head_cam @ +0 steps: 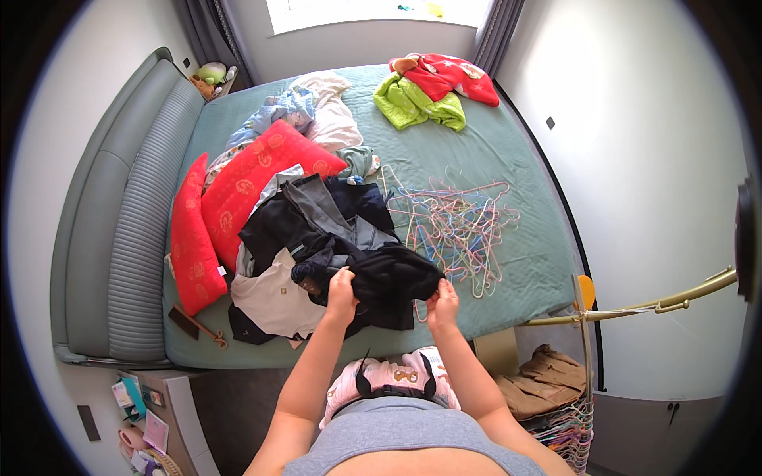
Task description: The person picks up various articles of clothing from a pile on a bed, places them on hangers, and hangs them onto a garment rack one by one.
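A black garment [393, 276] is stretched between my two hands over the near part of the bed. My left hand [342, 293] grips its left end, and my right hand [442, 303] pinches the right end. Beneath and behind it lies a pile of dark clothes [274, 220], including a grey and black piece [324, 205]. A pale beige shirt [274, 297] with a small emblem lies left of my left hand. Beyond my right hand spreads a tangle of coloured wire hangers [458, 226].
Red patterned pillows [262, 172] lean near the grey headboard [137, 208]. A bed brush [190, 324] lies at the near left. Green [417, 104] and red bedding [446, 74] sit at the far right. A gold garment rack [631, 312] stands right, by a brown garment [542, 381].
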`<state>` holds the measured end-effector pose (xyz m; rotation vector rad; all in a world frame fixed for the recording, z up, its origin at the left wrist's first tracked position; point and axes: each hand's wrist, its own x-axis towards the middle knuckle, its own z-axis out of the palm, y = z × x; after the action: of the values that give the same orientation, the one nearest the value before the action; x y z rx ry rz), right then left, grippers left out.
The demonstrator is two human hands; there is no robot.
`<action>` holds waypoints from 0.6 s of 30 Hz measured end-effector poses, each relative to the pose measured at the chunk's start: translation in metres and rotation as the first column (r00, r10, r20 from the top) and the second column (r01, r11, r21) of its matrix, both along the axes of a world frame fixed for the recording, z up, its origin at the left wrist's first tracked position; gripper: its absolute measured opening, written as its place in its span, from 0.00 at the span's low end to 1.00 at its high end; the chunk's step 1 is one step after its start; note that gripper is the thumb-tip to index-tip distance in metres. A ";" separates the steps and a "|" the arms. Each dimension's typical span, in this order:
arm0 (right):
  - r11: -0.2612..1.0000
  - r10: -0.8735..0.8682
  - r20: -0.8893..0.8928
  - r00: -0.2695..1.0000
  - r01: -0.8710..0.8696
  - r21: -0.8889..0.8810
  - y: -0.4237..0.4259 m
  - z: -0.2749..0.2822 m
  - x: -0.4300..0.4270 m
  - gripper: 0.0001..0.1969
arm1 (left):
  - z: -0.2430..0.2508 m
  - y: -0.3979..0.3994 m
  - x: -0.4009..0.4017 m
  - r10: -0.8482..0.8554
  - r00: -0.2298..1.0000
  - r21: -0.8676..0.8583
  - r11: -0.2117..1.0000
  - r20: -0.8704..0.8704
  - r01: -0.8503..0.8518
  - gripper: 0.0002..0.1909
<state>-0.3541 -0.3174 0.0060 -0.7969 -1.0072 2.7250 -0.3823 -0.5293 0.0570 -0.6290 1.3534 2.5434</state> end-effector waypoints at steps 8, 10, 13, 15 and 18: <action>0.722 0.091 0.365 0.927 -0.313 0.616 0.040 -0.047 0.019 0.15 | 0.037 -0.003 -0.003 -0.102 0.995 0.170 0.980 0.002 0.100 0.08; 0.428 0.209 0.229 0.951 -0.299 0.853 0.021 -0.037 0.019 0.33 | 0.041 -0.004 -0.002 -0.312 0.950 0.055 0.949 0.021 0.310 0.06; 0.310 0.442 0.032 0.896 -0.186 0.932 -0.012 0.024 0.007 0.38 | 0.036 -0.009 0.003 -0.723 0.689 -0.354 0.657 -0.045 0.666 0.02; 0.228 0.684 -0.150 0.713 -0.013 0.974 -0.017 0.048 -0.004 0.35 | 0.054 0.009 0.005 -0.860 0.483 -0.399 0.505 -0.163 0.765 0.06; 0.126 0.860 0.057 0.507 -0.320 0.939 -0.008 0.026 -0.019 0.20 | 0.063 0.010 0.005 -0.889 0.391 -0.380 0.456 -0.237 0.805 0.17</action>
<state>-0.3729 -0.3253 0.0322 0.7666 -2.6699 1.8973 -0.3777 -0.5195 0.1200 0.5687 1.5008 1.6638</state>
